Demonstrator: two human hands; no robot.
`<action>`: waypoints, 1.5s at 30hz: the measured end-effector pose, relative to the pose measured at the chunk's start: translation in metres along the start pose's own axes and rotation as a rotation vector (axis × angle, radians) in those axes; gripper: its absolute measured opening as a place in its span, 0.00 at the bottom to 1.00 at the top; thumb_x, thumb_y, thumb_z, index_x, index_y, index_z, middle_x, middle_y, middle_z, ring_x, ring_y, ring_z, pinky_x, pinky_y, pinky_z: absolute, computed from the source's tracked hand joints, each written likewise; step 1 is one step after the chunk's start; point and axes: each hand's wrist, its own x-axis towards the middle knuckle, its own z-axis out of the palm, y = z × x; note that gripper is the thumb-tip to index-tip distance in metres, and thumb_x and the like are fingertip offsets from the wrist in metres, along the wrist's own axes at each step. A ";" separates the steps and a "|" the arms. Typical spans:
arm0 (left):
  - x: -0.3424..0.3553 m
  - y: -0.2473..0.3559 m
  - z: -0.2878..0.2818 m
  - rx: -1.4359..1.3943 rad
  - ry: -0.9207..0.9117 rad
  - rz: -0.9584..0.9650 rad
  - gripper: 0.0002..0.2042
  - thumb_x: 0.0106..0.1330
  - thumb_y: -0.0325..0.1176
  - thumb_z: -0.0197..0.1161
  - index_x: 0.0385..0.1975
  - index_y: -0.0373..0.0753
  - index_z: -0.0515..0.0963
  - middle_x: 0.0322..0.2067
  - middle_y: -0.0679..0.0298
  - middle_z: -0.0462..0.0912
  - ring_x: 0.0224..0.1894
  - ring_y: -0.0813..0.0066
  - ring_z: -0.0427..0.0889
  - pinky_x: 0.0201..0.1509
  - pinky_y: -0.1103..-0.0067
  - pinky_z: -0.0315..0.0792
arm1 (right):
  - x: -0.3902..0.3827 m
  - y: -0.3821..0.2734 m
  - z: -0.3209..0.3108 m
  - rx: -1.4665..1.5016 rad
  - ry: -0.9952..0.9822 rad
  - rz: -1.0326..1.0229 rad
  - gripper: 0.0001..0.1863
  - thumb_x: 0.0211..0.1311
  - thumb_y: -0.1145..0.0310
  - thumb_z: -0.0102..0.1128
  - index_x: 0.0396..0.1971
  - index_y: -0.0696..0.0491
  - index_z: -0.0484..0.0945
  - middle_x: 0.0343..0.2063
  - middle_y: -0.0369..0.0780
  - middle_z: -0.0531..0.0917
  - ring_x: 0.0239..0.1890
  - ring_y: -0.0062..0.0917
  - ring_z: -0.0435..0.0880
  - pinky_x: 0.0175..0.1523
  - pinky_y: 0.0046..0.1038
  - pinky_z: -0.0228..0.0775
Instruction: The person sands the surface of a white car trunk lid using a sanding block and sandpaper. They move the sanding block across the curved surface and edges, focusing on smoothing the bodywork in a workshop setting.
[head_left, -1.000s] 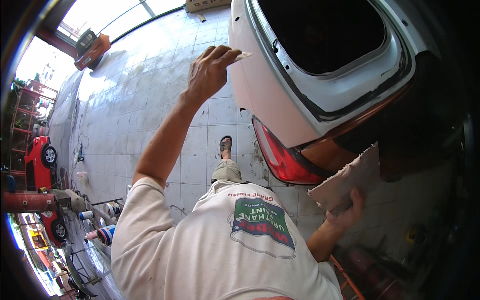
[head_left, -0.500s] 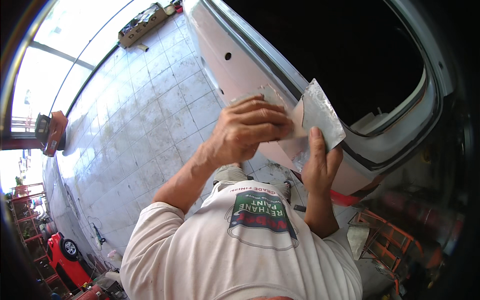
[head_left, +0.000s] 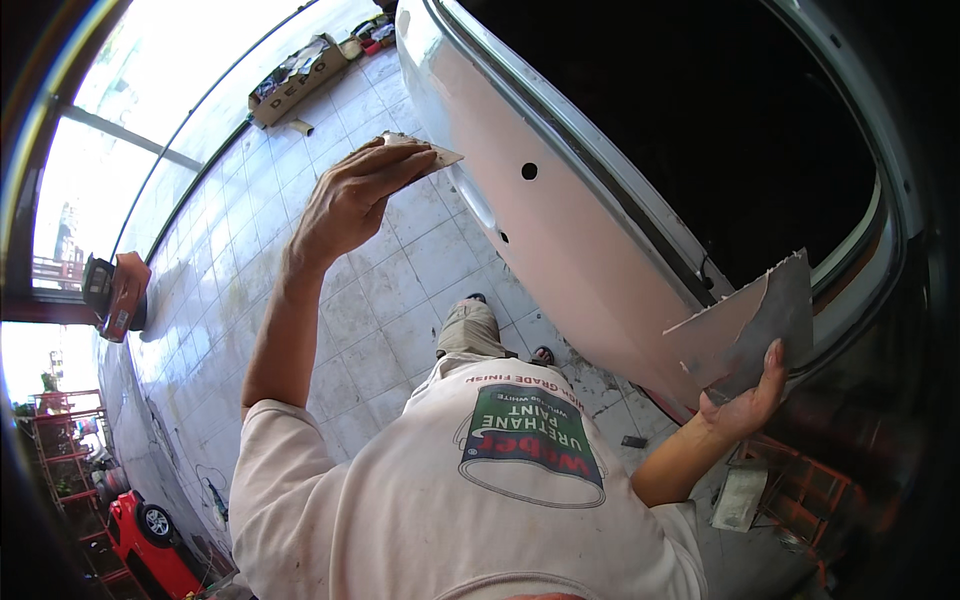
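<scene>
Plate [head_left: 775, 305], paste-smeared, is gripped in right hand [head_left: 742, 408] near window-side edge of pink car panel [head_left: 575, 255]; thin spreader [head_left: 449, 157] pinched in left hand [head_left: 350, 195] by panel's opposite edge, contact unclear; cardboard box [head_left: 298, 90] at tiled floor's [head_left: 225, 320] far edge.

A can print [head_left: 535, 445] marks the off-white short-sleeved T-shirt [head_left: 400, 500] worn with khaki bottoms [head_left: 468, 330]

Out on the grey tiled floor [head_left: 350, 310], there's a cardboard box [head_left: 300, 88] stuffed with odds and ends, a short tan tube [head_left: 302, 127] just beside it! Over left, an orange-and-black object [head_left: 122, 295]; below that, red metal racking [head_left: 68, 450] and a bright red car [head_left: 150, 550], silver wheel gleaming! Lower right, a pale slab [head_left: 740, 497] beside an orange metal frame [head_left: 812, 490]!
</scene>
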 end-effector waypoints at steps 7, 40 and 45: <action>0.060 -0.113 0.023 0.176 -0.053 0.249 0.21 0.68 0.22 0.69 0.57 0.54 0.88 0.61 0.70 0.87 0.67 0.65 0.84 0.77 0.58 0.74 | -0.049 0.029 0.015 -0.222 0.073 -0.224 0.23 0.75 0.69 0.59 0.64 0.65 0.76 0.65 0.54 0.77 0.66 0.45 0.78 0.71 0.50 0.73; 0.119 -0.236 0.065 0.173 -0.250 0.251 0.26 0.68 0.26 0.72 0.65 0.57 0.84 0.55 0.70 0.90 0.62 0.62 0.85 0.75 0.54 0.72 | -0.083 0.045 0.109 -0.922 -0.080 -0.518 0.52 0.60 0.38 0.75 0.70 0.67 0.71 0.69 0.59 0.75 0.68 0.49 0.78 0.71 0.49 0.71; 0.113 -0.152 0.016 -0.466 0.066 0.123 0.26 0.72 0.22 0.65 0.71 0.41 0.78 0.50 0.51 0.90 0.56 0.52 0.89 0.63 0.60 0.81 | -0.070 0.063 0.250 -0.025 -0.166 0.168 0.30 0.77 0.59 0.65 0.69 0.61 0.71 0.63 0.53 0.80 0.62 0.40 0.84 0.61 0.43 0.81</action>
